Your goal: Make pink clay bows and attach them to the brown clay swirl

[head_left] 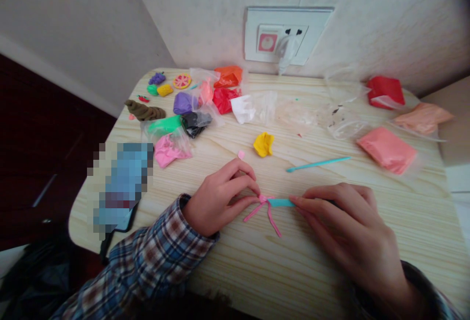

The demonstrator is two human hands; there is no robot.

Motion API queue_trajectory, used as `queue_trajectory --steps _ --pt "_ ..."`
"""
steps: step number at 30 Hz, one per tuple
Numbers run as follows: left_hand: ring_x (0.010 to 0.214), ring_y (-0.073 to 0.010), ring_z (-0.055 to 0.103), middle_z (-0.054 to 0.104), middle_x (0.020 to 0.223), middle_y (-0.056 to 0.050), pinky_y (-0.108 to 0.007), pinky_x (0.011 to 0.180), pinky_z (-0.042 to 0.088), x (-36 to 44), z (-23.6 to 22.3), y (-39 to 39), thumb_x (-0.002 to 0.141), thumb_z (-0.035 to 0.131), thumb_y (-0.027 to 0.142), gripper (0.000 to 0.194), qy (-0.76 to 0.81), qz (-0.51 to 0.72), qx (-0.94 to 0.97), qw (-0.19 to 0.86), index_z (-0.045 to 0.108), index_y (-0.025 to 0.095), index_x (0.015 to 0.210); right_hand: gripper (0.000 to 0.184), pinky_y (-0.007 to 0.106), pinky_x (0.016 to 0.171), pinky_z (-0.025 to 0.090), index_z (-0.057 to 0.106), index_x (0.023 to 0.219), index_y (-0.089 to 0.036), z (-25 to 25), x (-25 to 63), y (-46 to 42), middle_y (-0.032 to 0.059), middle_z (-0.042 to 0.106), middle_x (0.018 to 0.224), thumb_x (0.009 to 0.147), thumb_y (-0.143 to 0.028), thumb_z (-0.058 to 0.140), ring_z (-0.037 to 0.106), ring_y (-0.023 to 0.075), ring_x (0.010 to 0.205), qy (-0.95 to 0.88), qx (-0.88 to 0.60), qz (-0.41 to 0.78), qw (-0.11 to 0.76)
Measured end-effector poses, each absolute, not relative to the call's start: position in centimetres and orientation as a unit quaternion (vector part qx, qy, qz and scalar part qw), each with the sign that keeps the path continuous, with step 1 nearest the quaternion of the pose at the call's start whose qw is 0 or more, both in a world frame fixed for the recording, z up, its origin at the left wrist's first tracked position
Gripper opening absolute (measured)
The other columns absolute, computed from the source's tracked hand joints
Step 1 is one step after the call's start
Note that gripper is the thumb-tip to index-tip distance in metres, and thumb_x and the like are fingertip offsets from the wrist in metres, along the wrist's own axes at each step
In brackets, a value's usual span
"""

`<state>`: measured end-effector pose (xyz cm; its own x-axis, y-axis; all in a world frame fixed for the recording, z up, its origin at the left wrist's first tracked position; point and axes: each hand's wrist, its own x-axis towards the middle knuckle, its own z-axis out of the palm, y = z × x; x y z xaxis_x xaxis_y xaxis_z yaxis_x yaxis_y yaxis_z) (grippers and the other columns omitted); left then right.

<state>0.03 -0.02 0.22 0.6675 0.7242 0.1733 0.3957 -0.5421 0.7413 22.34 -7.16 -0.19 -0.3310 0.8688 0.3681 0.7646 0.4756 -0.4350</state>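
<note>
A small pink clay bow [263, 199] with two thin trailing strips lies at the middle front of the table. My left hand [223, 195] pinches its left side between thumb and fingers. In my right hand [352, 227] is a flat blue clay tool [281, 203], gripped between thumb and fingertips. The tool's tip touches or nearly touches the bow's right side. Behind my hands sit a yellow clay lump [263, 144] and a small pink clay bit [241, 154]. A thin blue modelling stick [318, 164] rests further right.
Bags of coloured clay, such as pink [172, 150] and red [385, 92], lie across the back and right. A brown clay twist [145, 110] and small clay fruit [157, 79] stand back left. A phone [125, 183] lies left; a wall socket [288, 36] is behind.
</note>
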Motion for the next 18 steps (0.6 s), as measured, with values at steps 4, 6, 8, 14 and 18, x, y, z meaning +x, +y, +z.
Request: queue_trajectory --steps 4,6,8,14,18 --pt "0.082 -0.013 0.059 0.057 0.091 -0.005 -0.025 0.073 0.052 0.03 0.21 0.01 0.081 0.064 0.013 0.003 0.331 0.238 0.846 0.345 0.065 0.015 0.083 0.013 0.034 0.072 0.036 0.06 0.096 -0.02 -0.19 22.31 -7.08 0.0031 0.062 0.088 0.09 -0.013 0.05 0.055 0.0161 0.077 -0.816 -0.501 0.087 0.275" --pt "0.082 -0.013 0.059 0.057 0.091 -0.005 -0.025 0.073 0.051 0.05 0.21 0.03 0.08 0.065 0.013 0.003 0.328 0.24 0.846 0.346 0.066 0.014 0.083 0.013 0.034 0.072 0.036 0.06 0.097 -0.02 -0.2 22.24 -7.01 0.003 0.062 0.088 0.091 -0.014 0.05 0.055 0.0158 0.077 -0.814 -0.503 0.089 0.278" --pt "0.083 -0.0134 0.06 0.058 0.092 -0.006 -0.025 0.074 0.051 0.06 0.2 0.05 0.08 0.065 0.013 0.004 0.326 0.24 0.846 0.346 0.066 0.013 0.084 0.013 0.034 0.072 0.036 0.06 0.097 -0.02 -0.2 22.2 -6.97 0.0026 0.062 0.088 0.091 -0.014 0.05 0.055 0.0155 0.077 -0.812 -0.504 0.089 0.281" --pt "0.083 -0.0135 0.06 0.058 0.092 -0.006 -0.025 0.073 0.05 0.04 0.1 0.09 0.08 0.065 0.014 0.004 0.325 0.241 0.845 0.349 0.066 0.012 0.084 0.015 0.034 0.073 0.036 0.06 0.097 -0.02 0.02 22.33 -7.24 0.0026 0.062 0.089 0.09 -0.012 0.051 0.055 0.0157 0.079 -0.81 -0.507 0.088 0.283" --pt "0.083 -0.0133 0.06 0.058 0.093 -0.006 -0.025 0.074 0.05 0.01 0.08 0.05 0.08 0.065 0.014 0.005 0.326 0.241 0.845 0.35 0.066 0.013 0.085 0.014 0.034 0.072 0.035 0.061 0.097 -0.02 0.03 22.36 -7.36 0.0025 0.062 0.087 0.089 -0.012 0.052 0.056 0.0157 0.077 -0.805 -0.51 0.085 0.289"
